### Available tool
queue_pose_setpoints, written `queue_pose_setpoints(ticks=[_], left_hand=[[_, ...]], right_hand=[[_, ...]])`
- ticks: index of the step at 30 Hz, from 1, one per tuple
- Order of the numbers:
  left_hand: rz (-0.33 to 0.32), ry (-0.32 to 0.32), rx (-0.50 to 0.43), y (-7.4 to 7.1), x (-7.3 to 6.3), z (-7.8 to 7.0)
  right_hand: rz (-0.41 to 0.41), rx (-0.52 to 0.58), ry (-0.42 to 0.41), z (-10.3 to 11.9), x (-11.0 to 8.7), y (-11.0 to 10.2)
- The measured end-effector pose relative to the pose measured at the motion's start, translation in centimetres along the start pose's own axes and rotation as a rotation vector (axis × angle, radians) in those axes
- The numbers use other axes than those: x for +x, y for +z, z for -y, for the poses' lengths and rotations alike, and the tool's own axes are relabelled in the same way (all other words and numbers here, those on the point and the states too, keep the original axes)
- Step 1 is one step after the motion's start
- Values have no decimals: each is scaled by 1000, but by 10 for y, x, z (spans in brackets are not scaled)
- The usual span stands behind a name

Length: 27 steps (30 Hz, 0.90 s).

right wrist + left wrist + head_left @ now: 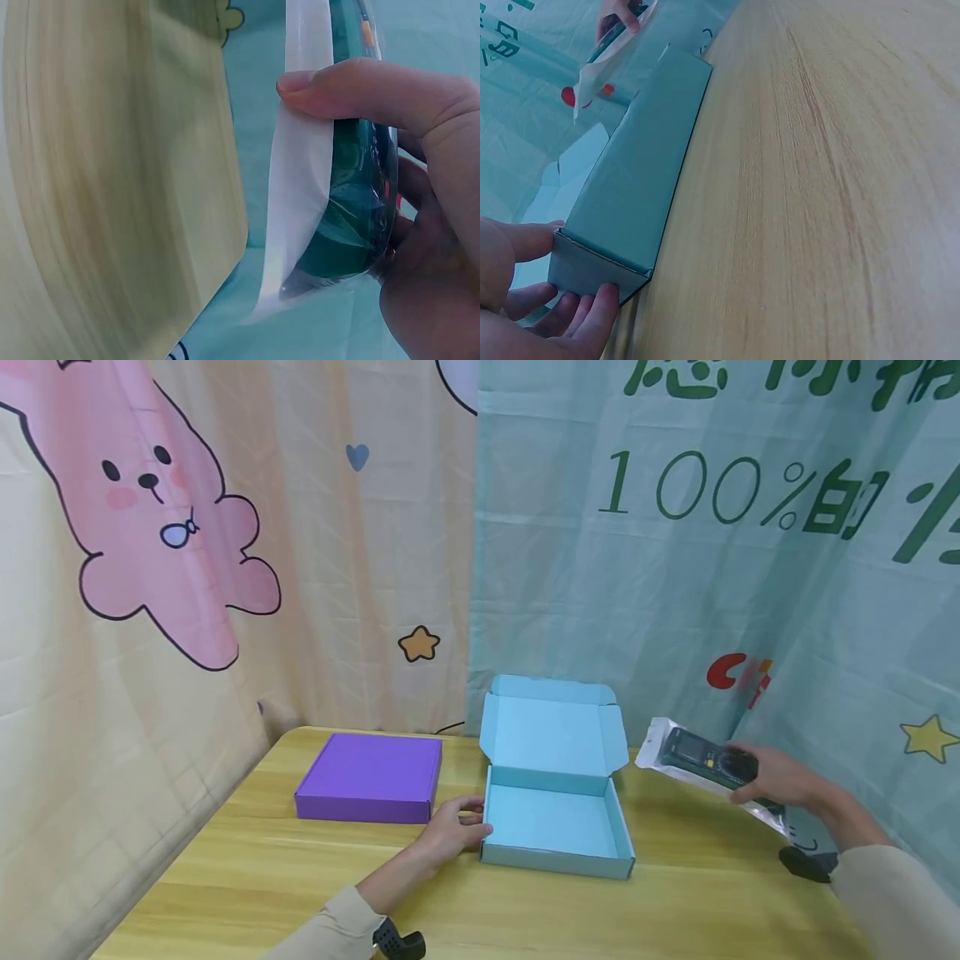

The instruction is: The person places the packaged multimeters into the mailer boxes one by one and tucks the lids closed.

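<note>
An open light blue cardboard box [555, 861] stands on the table, its lid [551, 735] raised at the back. My left hand [448, 832] grips the box's left side near the front corner. In the left wrist view the thumb is at the rim, with the fingertips [606, 300] against the outer side wall. Right of the box, my right hand [783, 777] holds a dark green multimeter [693, 754] in a clear plastic bag with a white backing [296, 180]. It is raised above the table and tilted. In the right wrist view the thumb presses the white backing.
A closed purple box [371, 772] lies on the wooden table [300, 877], left of the light blue one. Printed curtains [360, 568] hang behind the table and along both sides. A dark device [401, 942] is strapped to the left wrist.
</note>
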<state>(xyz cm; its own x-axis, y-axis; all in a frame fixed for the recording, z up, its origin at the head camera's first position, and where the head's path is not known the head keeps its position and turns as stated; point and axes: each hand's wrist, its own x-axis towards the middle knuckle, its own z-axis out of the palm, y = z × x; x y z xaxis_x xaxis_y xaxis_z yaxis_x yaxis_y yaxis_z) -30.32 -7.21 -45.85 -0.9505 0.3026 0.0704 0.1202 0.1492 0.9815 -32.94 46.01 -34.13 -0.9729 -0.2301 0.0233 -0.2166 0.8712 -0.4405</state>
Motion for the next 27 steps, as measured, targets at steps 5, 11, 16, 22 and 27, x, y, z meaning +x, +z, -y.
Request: queue_pose_setpoints(ticks=[5,11,16,22,27], left_hand=[[2,11,-12,0,0,2],[9,10,-31,0,0,3],[3,7,-24,0,1,2],[4,0,-22,0,2,3],[1,-6,-22,0,2,3]], right_hand=[[-11,-24,-45,17,6,2],[18,9,-72,36,12,6],[31,63,-82,51,18,9],[36,53,-109,62,25,16],[47,60,-154,72,31,22]])
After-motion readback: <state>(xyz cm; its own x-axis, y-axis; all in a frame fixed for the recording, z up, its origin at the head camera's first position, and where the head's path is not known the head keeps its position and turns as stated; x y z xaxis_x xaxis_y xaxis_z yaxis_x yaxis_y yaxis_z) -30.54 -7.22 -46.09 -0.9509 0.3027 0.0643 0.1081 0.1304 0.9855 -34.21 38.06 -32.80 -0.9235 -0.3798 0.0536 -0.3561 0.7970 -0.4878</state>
